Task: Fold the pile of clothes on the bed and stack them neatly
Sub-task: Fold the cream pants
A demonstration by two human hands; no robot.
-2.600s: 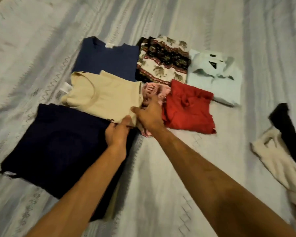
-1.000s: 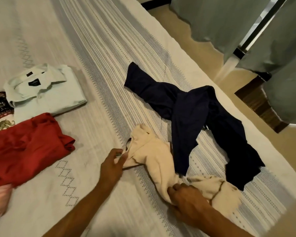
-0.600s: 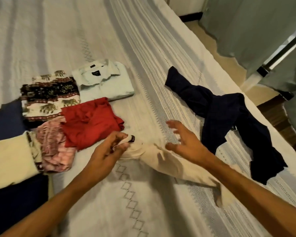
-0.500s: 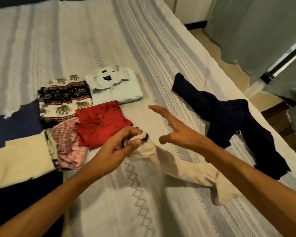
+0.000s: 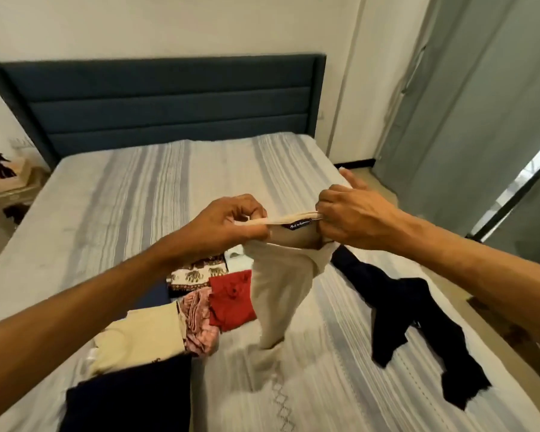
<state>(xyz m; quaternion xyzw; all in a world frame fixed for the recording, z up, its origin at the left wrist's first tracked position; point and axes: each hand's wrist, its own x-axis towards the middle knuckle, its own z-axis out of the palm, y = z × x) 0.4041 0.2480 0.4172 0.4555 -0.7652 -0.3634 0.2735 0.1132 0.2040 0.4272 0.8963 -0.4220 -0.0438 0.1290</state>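
Both hands hold a beige garment (image 5: 281, 285) up above the bed by its top edge, where a small dark label shows. My left hand (image 5: 228, 224) pinches the left end of that edge and my right hand (image 5: 343, 213) grips the right end. The cloth hangs down and its lower end touches the striped bedspread (image 5: 131, 194). Folded pieces lie at the lower left: a cream top (image 5: 141, 341), a pink item (image 5: 198, 322), a red one (image 5: 231, 302), an elephant-print one (image 5: 197, 275) and a dark navy one (image 5: 128, 400). A dark navy garment (image 5: 415, 319) lies unfolded on the right.
A dark blue padded headboard (image 5: 169, 101) stands at the far end of the bed. A bedside table (image 5: 7, 191) with small items is at the left. Grey curtains (image 5: 468, 88) and the floor are along the bed's right edge.
My right hand has taken hold of the beige garment's top edge, and both hands have lifted it off the bed. The view has tilted up to show the headboard.
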